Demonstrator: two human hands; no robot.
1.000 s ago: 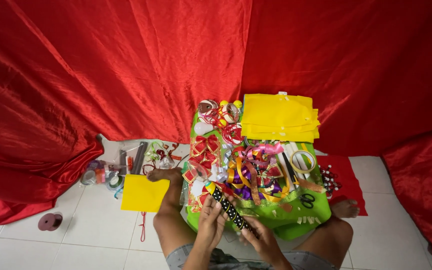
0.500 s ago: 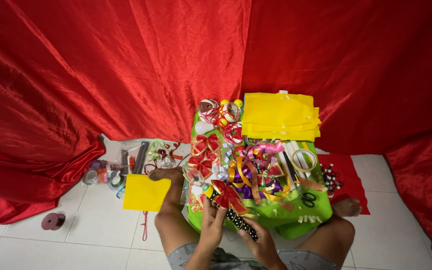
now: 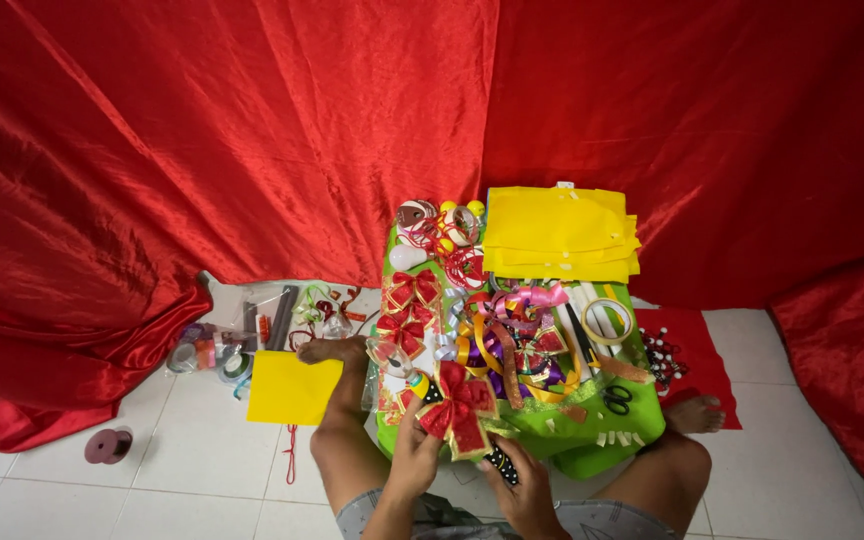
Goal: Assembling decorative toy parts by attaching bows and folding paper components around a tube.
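A dark ribbon spool (image 3: 108,445) lies far left, with a yellow sheet (image 3: 292,388) by the knee. The left hand (image 3: 414,460) pinches a red-and-gold bow (image 3: 460,408) over the green tray's (image 3: 612,455) near edge — a loose pinch could drop it. The right hand (image 3: 524,492) grips a dotted black strip (image 3: 500,465), which may snag the bow.

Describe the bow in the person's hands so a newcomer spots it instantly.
Start at the green craft board on the person's lap. At its near left edge, the left hand holds a red bow. Unlike the flat bows further up, it is lifted and gold-trimmed.
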